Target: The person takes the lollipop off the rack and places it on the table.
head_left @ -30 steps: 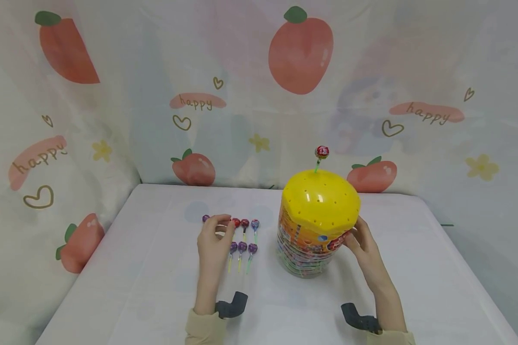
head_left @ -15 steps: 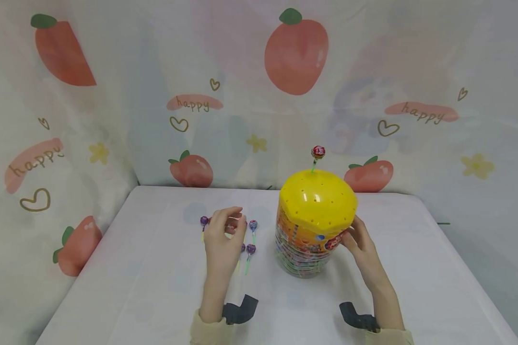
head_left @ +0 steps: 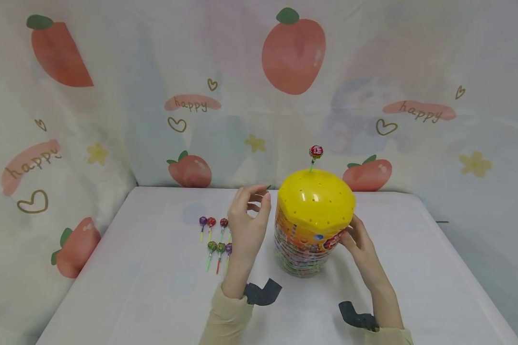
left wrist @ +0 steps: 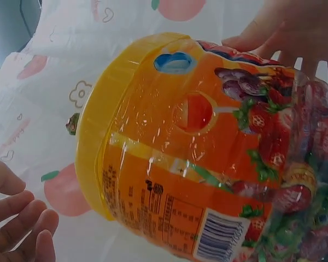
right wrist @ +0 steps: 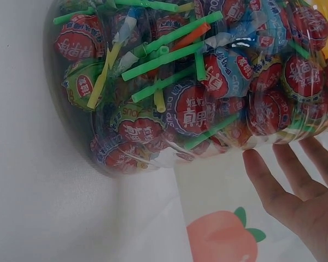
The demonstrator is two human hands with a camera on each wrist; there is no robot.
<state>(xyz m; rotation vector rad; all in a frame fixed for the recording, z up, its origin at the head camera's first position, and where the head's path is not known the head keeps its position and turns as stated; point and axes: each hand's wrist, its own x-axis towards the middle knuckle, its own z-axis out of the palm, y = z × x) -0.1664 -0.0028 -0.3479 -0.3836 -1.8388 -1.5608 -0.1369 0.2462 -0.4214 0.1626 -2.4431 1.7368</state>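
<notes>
Upright lollipop tub point(head_left: 312, 225) (yellow lid)

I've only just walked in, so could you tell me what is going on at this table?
A person sits at a white table with a clear lollipop tub capped by a yellow holed lid. The right hand rests against the tub's side. The left hand is raised beside the lid, its fingertips pinched together; what they hold is unclear. One lollipop stands in the lid, and loose lollipops lie in rows to the left.

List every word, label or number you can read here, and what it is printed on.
"happy": backdrop cloth, printed in several places.
Lollipop wrappers in the tub: printed characters, too distorted to read surely.
Tub label: barcode and small print, too blurred to read.
</notes>
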